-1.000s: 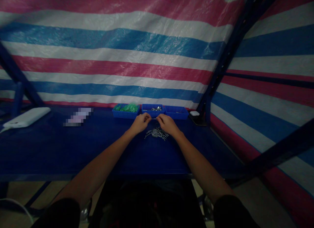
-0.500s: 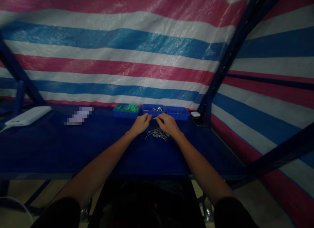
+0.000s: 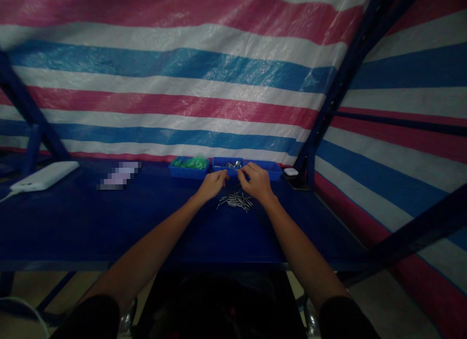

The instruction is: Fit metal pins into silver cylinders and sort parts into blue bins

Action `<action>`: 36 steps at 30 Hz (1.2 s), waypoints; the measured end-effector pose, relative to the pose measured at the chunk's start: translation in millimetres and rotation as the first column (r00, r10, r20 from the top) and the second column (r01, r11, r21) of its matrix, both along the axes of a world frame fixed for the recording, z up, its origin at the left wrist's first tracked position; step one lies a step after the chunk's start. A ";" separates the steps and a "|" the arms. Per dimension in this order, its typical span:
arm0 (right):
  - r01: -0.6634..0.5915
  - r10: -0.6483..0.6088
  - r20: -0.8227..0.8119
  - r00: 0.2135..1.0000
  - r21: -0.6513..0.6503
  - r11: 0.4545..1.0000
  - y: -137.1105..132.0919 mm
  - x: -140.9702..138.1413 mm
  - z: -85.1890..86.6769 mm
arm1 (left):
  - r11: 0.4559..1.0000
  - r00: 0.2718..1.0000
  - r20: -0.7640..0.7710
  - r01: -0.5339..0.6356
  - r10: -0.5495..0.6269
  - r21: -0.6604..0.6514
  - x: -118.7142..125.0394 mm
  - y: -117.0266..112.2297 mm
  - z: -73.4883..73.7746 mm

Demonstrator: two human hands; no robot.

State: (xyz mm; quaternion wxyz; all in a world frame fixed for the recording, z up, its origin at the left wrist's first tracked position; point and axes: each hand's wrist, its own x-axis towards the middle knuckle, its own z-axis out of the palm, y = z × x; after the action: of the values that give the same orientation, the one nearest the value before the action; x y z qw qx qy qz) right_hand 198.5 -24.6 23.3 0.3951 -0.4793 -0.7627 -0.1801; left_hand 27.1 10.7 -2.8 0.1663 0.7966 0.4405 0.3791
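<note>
Both my arms reach forward over a dark blue table. My left hand is curled, its fingertips pinched together near the front of the middle blue tray. My right hand is raised just to the right of it, fingers bent in a pinch close to the left hand's fingertips. What the fingers hold is too small to make out. A loose pile of small metal pins lies on the table just below and between the hands.
Three blue trays stand in a row at the back: the left one holds green parts, the right one looks dark inside. A white power bank lies far left, a small white object by the rack post. A striped tarp hangs behind.
My right hand has lifted off the table and moved up toward the trays. My left hand has shifted slightly forward. The pile of pins has stayed put.
</note>
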 end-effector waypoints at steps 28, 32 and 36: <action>-0.096 0.105 0.006 0.994 -0.357 0.929 10.4 -7.6 -28.4 | 0.970 0.915 -0.396 0.162 -0.080 0.179 -9.0 11.9 -8.0; -0.097 0.126 0.060 0.990 -0.353 0.931 9.2 -12.7 -29.8 | 0.976 0.945 -0.315 0.143 -0.086 0.163 -11.8 11.9 -16.5; -0.090 0.114 0.051 0.992 -0.337 0.937 6.9 -17.8 -29.4 | 0.984 0.971 -0.225 0.117 -0.084 0.137 -10.8 12.7 -14.4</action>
State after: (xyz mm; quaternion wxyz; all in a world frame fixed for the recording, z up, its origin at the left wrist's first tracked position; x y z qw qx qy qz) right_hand 180.7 -17.6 -6.1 0.2903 -0.4925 -0.8193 -0.0441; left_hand 16.3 23.3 -17.1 0.0758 0.8650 0.3854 0.3121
